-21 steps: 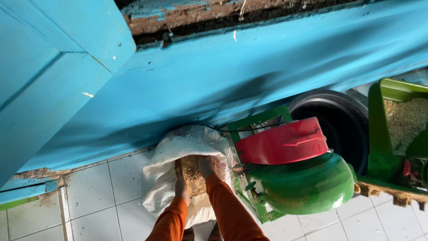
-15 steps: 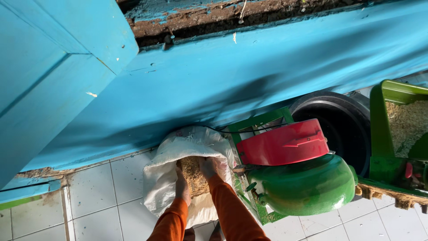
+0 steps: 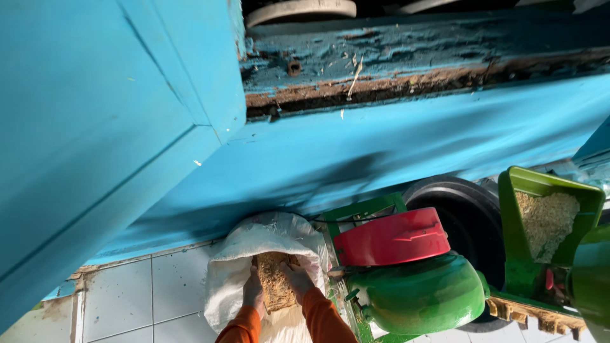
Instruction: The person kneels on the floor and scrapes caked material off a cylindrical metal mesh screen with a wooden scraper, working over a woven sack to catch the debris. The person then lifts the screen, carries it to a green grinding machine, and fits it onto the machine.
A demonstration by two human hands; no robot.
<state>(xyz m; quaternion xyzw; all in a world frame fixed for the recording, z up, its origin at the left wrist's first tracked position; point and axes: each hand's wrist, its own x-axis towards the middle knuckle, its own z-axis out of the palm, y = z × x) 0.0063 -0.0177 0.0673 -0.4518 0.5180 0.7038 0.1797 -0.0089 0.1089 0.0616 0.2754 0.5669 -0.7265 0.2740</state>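
Since the earlier frames the view has tipped upward: more of the weathered blue wooden beam with flaking paint shows at the top, and the hands and the sack sit lower in the picture, while both hands have stayed at the sack's mouth.

The left hand and the right hand, each coming out of an orange sleeve, reach into the open top of a white woven plastic sack that stands on the pale tiled floor against the bright blue painted wall. The hands are apart, one on each side of a heap of tan, coarse husk-like material inside the sack, pressed against it; whether the fingers are curled around any of it cannot be told.

Just to the right of the sack, touching its edge, stands a green metal milling machine with a rounded green housing and a red curved cover on top. Behind the machine lies a black rubber tyre. Further right, a green metal hopper holds more of the same tan ground material.
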